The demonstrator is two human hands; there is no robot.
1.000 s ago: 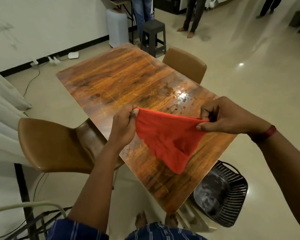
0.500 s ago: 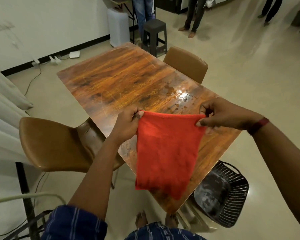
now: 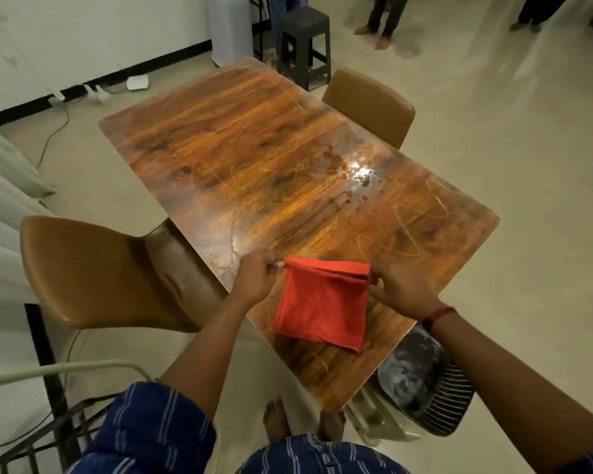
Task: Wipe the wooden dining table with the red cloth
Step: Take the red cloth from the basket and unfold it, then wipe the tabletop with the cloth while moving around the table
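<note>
Lower centre of the frame: the red cloth (image 3: 320, 309) is folded into a rough square over the near end of the bench (image 3: 254, 159). I cannot tell whether its lower edge rests on the wood or hangs just above it.
Left hand (image 3: 254, 280): the fingers (image 3: 274, 266) are curled and pinch the cloth's upper left corner.
Right hand (image 3: 403, 292): the fingers (image 3: 374, 280) pinch the upper right corner, where the folded layers meet.
Bench top: dark blotches (image 3: 353, 186) and a glossy patch lie right of centre under a glare of light. Pale looping streaks (image 3: 421, 206) run toward the right edge.
Done so far: the cloth looks folded into a pad. By the marks on the wood, no wiping seems to have begun.
Left to do: lay the pad flat, press a palm on it and sweep the whole top, from the blotches to the far end at the upper left.
Around the bench: one brown chair (image 3: 93, 271) stands at the left and another (image 3: 370, 104) at the upper right. A dark basket (image 3: 425, 388) sits at the lower right, beside the near corner.
</note>
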